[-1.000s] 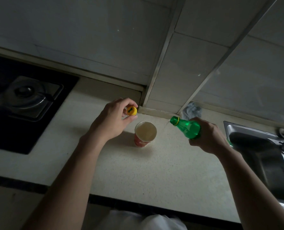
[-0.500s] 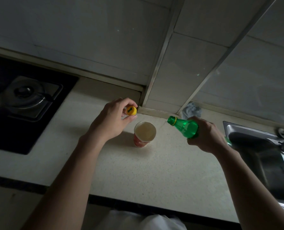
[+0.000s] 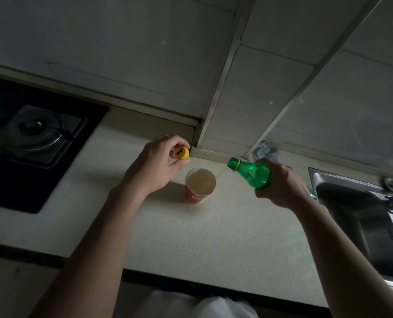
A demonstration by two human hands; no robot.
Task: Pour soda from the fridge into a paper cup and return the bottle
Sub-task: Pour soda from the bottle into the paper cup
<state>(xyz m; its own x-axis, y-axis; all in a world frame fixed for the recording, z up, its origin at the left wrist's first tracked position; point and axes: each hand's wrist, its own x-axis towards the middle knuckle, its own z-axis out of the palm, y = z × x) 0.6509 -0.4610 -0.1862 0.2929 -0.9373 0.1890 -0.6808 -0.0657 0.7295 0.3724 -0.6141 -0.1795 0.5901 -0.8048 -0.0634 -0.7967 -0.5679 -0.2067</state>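
Cup [image 3: 200,185], red paper, stands on pale table [image 3: 213,239] near wall corner [image 3: 199,141]. Left hand [image 3: 154,167] pinches yellow bottle cap [image 3: 181,153] just beside its rim; right hand [image 3: 281,185] grips tilted green plastic bottle [image 3: 251,173], mouth apart from cup. Steel sink [image 3: 316,180] edge near right wrist.

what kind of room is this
Most likely a home kitchen. A gas stove is set into the countertop on the left, a stainless steel sink sits on the right, and a tiled wall runs behind them.
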